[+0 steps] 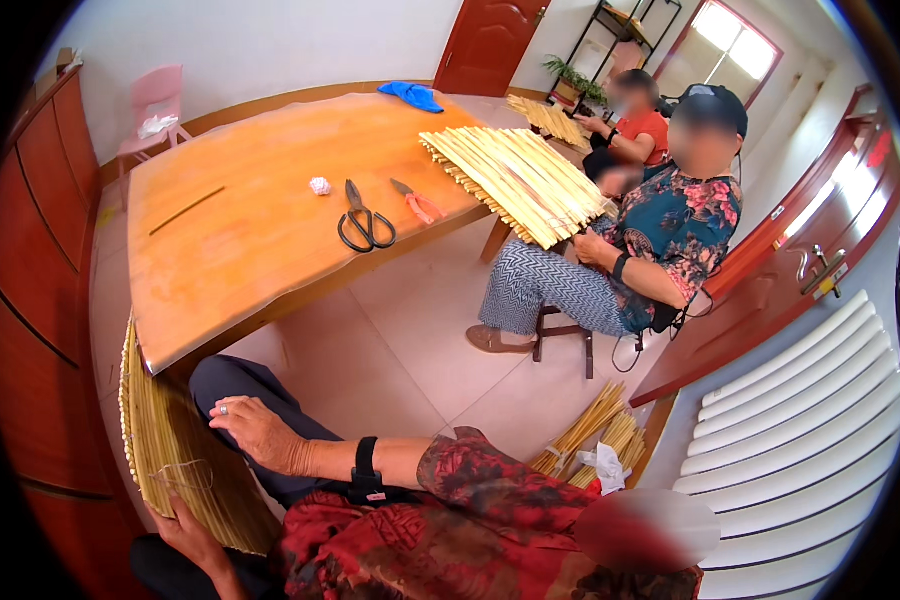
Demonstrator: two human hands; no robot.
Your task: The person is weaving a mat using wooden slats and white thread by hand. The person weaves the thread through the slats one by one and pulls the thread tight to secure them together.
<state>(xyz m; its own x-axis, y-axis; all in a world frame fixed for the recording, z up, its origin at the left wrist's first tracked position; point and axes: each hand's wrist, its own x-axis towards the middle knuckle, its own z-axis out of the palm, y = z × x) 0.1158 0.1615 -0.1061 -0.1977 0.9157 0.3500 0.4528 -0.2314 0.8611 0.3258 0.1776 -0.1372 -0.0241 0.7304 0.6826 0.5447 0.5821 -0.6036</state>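
My left hand (185, 530) grips the lower edge of a woven reed mat (175, 420), which stands on its side by the table's near left corner. A loop of thin pale cord lies against the mat just above that hand. My right hand (260, 435), with a ring on one finger, is raised over my knee to the right of the mat, its fingers curled; what they hold, if anything, is too small to make out.
An orange table (270, 170) bears black scissors (365, 225), pliers (415, 200), a blue cloth (410, 95), a thin stick and a white ball. Co-workers (660, 230) sit right, one holding a reed mat (515, 180). Reed bundles (590, 430) lie beside a radiator (780, 440).
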